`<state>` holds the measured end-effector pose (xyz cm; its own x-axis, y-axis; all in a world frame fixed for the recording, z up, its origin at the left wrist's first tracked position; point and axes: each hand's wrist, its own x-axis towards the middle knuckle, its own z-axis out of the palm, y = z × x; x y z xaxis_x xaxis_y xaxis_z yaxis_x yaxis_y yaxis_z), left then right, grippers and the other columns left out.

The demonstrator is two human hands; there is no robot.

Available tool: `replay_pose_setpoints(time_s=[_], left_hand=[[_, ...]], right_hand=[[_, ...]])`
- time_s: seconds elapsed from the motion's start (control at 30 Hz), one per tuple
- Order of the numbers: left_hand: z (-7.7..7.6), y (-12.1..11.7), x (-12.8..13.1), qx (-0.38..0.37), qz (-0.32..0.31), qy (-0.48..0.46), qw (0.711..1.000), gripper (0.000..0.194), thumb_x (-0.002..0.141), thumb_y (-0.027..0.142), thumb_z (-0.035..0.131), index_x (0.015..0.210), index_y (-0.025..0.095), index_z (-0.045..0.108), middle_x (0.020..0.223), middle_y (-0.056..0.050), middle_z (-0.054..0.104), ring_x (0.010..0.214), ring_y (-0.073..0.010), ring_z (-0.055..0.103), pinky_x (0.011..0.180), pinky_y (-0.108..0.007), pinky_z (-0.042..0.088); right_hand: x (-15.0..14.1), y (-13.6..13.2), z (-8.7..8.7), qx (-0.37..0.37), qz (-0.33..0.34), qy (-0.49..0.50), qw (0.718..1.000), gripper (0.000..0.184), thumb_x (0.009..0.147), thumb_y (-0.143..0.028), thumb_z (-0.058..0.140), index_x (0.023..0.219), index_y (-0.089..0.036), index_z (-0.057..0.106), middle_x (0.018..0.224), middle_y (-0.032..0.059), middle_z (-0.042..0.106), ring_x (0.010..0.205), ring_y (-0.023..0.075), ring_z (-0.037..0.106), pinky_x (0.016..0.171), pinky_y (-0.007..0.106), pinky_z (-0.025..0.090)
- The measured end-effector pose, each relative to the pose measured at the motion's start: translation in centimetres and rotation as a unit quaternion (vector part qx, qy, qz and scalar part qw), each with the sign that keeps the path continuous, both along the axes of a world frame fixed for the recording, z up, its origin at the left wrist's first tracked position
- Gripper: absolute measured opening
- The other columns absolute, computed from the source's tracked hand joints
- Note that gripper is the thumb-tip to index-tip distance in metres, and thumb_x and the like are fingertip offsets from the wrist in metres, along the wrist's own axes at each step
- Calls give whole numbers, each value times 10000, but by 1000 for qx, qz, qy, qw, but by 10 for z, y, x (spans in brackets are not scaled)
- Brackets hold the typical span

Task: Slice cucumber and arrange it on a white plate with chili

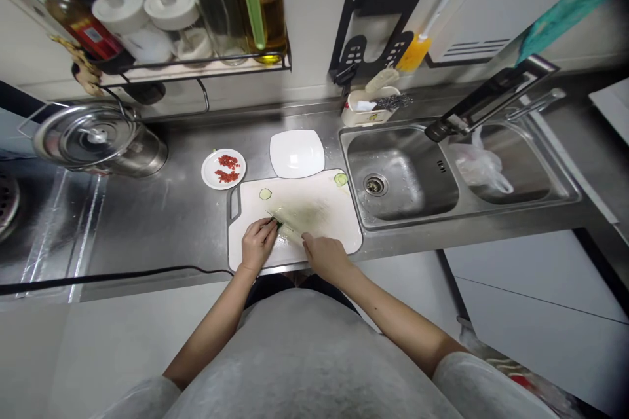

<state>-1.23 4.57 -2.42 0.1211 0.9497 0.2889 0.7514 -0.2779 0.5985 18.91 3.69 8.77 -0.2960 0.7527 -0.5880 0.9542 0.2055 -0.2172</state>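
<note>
A white cutting board lies on the steel counter before me. My left hand presses a small green piece of cucumber down near the board's front left. My right hand grips a knife whose blade points left and meets that piece. Pale cut cucumber is heaped in the board's middle. One loose cucumber slice sits at the back left of the board, another slice at its back right corner.
Behind the board stand an empty white square plate and a small dish of chopped red chili. A double sink with a black faucet is on the right. A steel pot sits left; a bottle rack hangs above.
</note>
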Motion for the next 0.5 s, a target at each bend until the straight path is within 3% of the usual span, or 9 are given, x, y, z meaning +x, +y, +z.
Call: replay_pose_setpoints(time_s=[0.5], left_hand=[[-3, 2, 1, 56, -13, 16, 998, 168, 884, 246, 552, 945, 200, 701, 968, -79, 661, 910, -174, 606, 830, -323, 500]], right_hand=[[-4, -1, -4, 1, 11, -6, 1000, 254, 910, -156, 387, 1146, -165, 480, 868, 122, 695, 856, 235, 681, 684, 281, 455]])
